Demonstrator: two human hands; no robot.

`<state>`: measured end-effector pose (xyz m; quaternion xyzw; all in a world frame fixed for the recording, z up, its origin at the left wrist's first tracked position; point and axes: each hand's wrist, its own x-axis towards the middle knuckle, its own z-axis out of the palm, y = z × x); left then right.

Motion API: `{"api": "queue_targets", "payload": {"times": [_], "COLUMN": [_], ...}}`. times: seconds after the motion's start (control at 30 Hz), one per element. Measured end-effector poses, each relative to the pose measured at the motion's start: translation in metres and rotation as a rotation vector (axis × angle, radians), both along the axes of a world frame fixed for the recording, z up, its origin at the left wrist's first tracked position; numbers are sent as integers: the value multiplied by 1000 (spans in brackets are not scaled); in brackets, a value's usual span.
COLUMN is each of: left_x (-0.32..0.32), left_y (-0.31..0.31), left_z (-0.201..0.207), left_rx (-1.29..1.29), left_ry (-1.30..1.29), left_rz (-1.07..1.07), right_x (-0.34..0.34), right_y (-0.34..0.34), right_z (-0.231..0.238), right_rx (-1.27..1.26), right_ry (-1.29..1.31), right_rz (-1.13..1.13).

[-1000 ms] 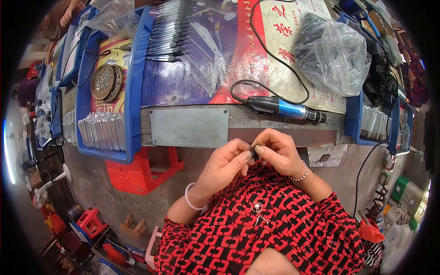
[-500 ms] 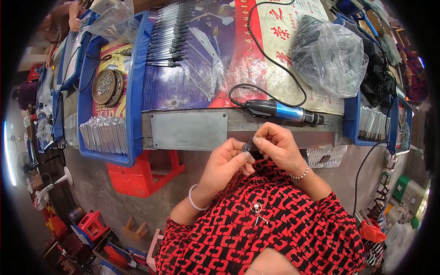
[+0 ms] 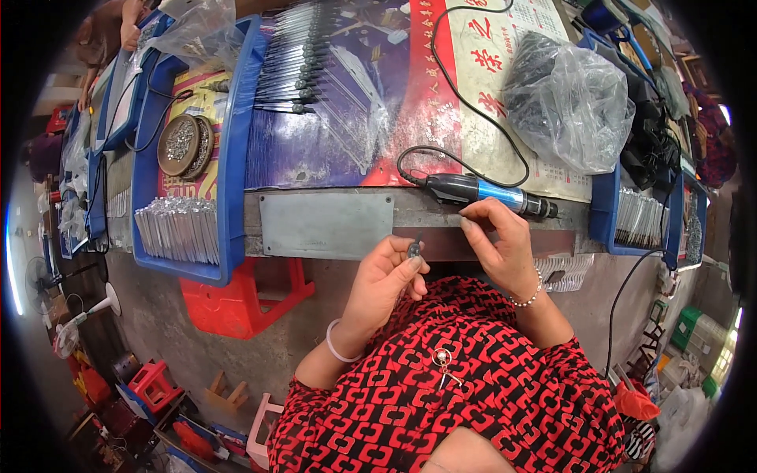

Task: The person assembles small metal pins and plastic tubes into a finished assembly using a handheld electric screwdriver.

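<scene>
In front of my chest, my left hand (image 3: 388, 272) pinches a small dark grey knobbed part (image 3: 414, 250) between thumb and fingertips. A thin tip points up from that part. My right hand (image 3: 501, 246) is apart from it, to the right, its thumb and curved forefinger spread with nothing visible between them. Just beyond the right fingertips lies a blue and black electric screwdriver (image 3: 490, 191) on the table edge, its cord looping back. Rows of thin metal rods with dark ends (image 3: 296, 67) lie on the table at the back left.
A blue bin (image 3: 236, 158) on the left holds flat metal strips (image 3: 180, 229) and round dishes of small parts (image 3: 180, 146). A clear plastic bag (image 3: 579, 102) of dark parts sits at the back right, beside another blue bin (image 3: 605, 209). A red stool (image 3: 229, 303) stands below the table.
My right hand has let go of the small dark part and moved right and slightly up, its fingers spreading. My left hand keeps the part and has barely shifted.
</scene>
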<state>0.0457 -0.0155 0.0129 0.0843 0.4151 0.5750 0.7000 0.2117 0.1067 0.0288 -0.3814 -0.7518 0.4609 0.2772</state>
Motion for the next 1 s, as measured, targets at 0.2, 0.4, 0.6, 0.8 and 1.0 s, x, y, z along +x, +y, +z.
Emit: {"api": "queue_targets", "payload": {"times": [0.2,0.4,0.6,0.8,1.0], "left_x": [-1,-4,-18,-37,-47], "left_y": [-10,-15,-22,-35,-34], "left_z": [-8,-14,-15,-26,-25], "left_rx": [37,111,162,145,88], "left_ry": [94,65,77,122,142], "left_rz": [26,125,208,273,316], "right_x": [-5,-42,-105,-236,-379], "right_y": [5,8,14,41,92], "right_z": [12,39,62,63,14], "right_rx": [39,20,144,338,714], "right_ry": [-71,9,30,75,-267], "right_rz": [27,185,407,488,501]}}
